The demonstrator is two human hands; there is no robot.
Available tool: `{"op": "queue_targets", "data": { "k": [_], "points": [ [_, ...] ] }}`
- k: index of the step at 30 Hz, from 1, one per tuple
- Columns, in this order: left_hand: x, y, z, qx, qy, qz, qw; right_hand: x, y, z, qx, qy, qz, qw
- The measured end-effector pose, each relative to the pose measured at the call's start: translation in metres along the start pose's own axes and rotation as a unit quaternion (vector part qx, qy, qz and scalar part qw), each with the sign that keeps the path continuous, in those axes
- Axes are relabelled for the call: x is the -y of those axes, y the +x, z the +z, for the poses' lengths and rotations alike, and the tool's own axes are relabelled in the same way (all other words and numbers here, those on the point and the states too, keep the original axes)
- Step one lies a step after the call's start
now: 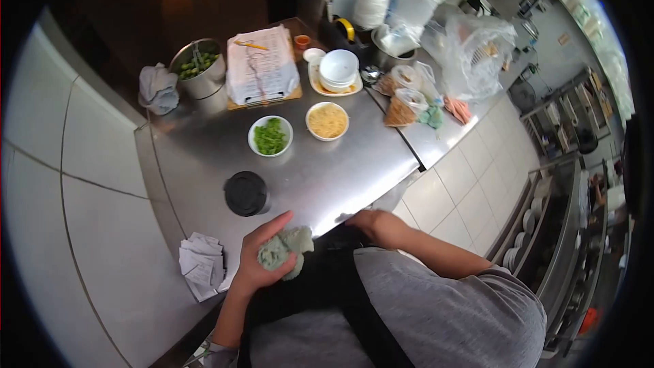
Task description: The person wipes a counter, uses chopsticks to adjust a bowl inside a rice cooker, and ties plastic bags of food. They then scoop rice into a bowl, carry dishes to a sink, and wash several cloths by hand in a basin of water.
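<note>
A crumpled pale green cloth [294,242] is bunched in my left hand [257,262], its thumb and fingers curled round it at the front edge of the steel counter [320,187]. Just beyond that hand stands a black-lidded cup [246,193]. My right hand [376,227] is at the counter edge in front of my black apron [293,303]. Its fingers are curled and partly hidden, and what they hold, if anything, does not show. Farther back are a white bowl of chopped green leaves [270,136] and a white bowl of shredded yellow food [328,121].
Folded papers [201,266] lie at the left front. Along the back stand a metal pot of green pieces [197,68], a clipboard with papers [262,65], stacked white bowls [338,68] and several plastic bags [477,54]. Shelves with dishes [524,232] line the right.
</note>
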State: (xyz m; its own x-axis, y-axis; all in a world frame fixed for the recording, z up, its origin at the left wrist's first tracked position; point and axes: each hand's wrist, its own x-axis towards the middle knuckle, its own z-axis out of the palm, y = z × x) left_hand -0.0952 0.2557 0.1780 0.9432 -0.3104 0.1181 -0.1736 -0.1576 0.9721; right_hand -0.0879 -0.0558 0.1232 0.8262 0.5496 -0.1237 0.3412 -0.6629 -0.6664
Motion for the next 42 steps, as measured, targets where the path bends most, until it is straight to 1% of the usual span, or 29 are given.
{"op": "queue_targets", "data": {
  "k": [2,4,5,6,8,9,10,11,12,13,14,15,17,18,19,20,23,24,26,27,29,30,32,34,36,38,39,41,42],
  "points": [
    [-0.003,0.024,0.020,0.008,-0.004,0.015,1.000,-0.024,0.001,-0.016,-0.079,-0.030,-0.032,0.996],
    [0.011,0.048,0.039,0.061,0.113,0.021,0.991,-0.035,-0.002,-0.040,-0.140,-0.019,-0.021,0.990],
    [0.009,0.062,0.054,0.054,0.153,0.009,0.987,-0.045,-0.007,-0.049,-0.167,-0.033,-0.025,0.985],
    [0.010,0.077,0.069,0.058,0.154,0.002,0.986,-0.058,-0.013,-0.063,-0.165,-0.026,-0.022,0.986],
    [0.035,0.100,0.101,0.047,0.263,0.011,0.964,-0.094,-0.025,-0.082,-0.174,-0.051,-0.001,0.983],
    [0.043,0.113,0.117,0.044,0.264,0.006,0.963,-0.111,-0.030,-0.094,-0.193,-0.020,0.010,0.981],
    [0.051,0.125,0.133,0.050,0.284,-0.021,0.957,-0.126,-0.035,-0.105,-0.188,-0.017,0.006,0.982],
    [0.056,0.137,0.148,0.057,0.303,-0.048,0.950,-0.141,-0.040,-0.115,-0.213,0.005,0.037,0.976],
    [0.059,0.149,0.162,0.053,0.306,-0.054,0.949,-0.157,-0.043,-0.125,-0.237,0.026,0.068,0.969],
    [0.057,0.161,0.177,0.075,0.335,-0.061,0.937,-0.172,-0.046,-0.137,-0.258,0.029,0.047,0.965],
    [0.061,0.173,0.189,0.094,0.366,-0.065,0.924,-0.184,-0.047,-0.147,-0.254,0.033,0.043,0.966],
    [0.067,0.184,0.201,0.091,0.368,-0.071,0.923,-0.195,-0.047,-0.157,-0.269,0.049,0.053,0.961],
    [0.084,0.202,0.220,0.059,0.422,-0.057,0.903,-0.219,-0.043,-0.172,-0.292,0.080,0.061,0.951],
    [0.090,0.207,0.226,0.058,0.424,-0.062,0.902,-0.227,-0.042,-0.178,-0.289,0.085,0.060,0.952],
    [0.095,0.212,0.228,0.051,0.465,-0.063,0.881,-0.232,-0.040,-0.184,-0.286,0.094,0.044,0.953],
    [0.093,0.219,0.230,0.042,0.505,-0.061,0.860,-0.236,-0.038,-0.193,-0.283,0.102,0.028,0.953],
    [0.083,0.218,0.237,0.019,0.534,-0.038,0.844,-0.242,-0.034,-0.208,-0.257,0.093,0.009,0.962],
    [0.079,0.217,0.237,0.022,0.536,-0.040,0.843,-0.246,-0.035,-0.209,-0.246,0.086,0.012,0.965],
    [0.070,0.215,0.239,0.026,0.525,-0.019,0.850,-0.261,-0.038,-0.209,-0.267,0.098,0.026,0.958],
    [0.064,0.215,0.242,0.042,0.524,-0.021,0.850,-0.270,-0.042,-0.210,-0.295,0.104,0.053,0.948],
    [0.054,0.218,0.247,0.015,0.491,-0.010,0.871,-0.285,-0.054,-0.210,-0.358,0.120,0.106,0.920],
    [0.053,0.222,0.249,0.024,0.490,-0.007,0.871,-0.296,-0.060,-0.209,-0.362,0.121,0.114,0.917],
    [0.052,0.226,0.253,-0.006,0.468,0.015,0.884,-0.312,-0.072,-0.206,-0.382,0.135,0.178,0.896],
    [0.056,0.232,0.258,0.013,0.466,0.030,0.884,-0.314,-0.080,-0.210,-0.370,0.110,0.186,0.904],
    [0.059,0.240,0.263,0.025,0.466,0.046,0.883,-0.310,-0.081,-0.216,-0.356,0.084,0.151,0.918],
    [0.061,0.249,0.270,0.026,0.438,0.089,0.894,-0.310,-0.076,-0.215,-0.356,0.100,0.156,0.916],
    [0.064,0.257,0.271,0.025,0.439,0.090,0.894,-0.308,-0.072,-0.215,-0.355,0.117,0.163,0.913],
    [0.075,0.281,0.275,-0.034,0.284,0.042,0.957,-0.296,-0.055,-0.217,-0.341,0.136,0.148,0.918],
    [0.081,0.295,0.278,-0.035,0.284,0.041,0.957,-0.288,-0.042,-0.218,-0.327,0.155,0.135,0.922]
  ]
}}
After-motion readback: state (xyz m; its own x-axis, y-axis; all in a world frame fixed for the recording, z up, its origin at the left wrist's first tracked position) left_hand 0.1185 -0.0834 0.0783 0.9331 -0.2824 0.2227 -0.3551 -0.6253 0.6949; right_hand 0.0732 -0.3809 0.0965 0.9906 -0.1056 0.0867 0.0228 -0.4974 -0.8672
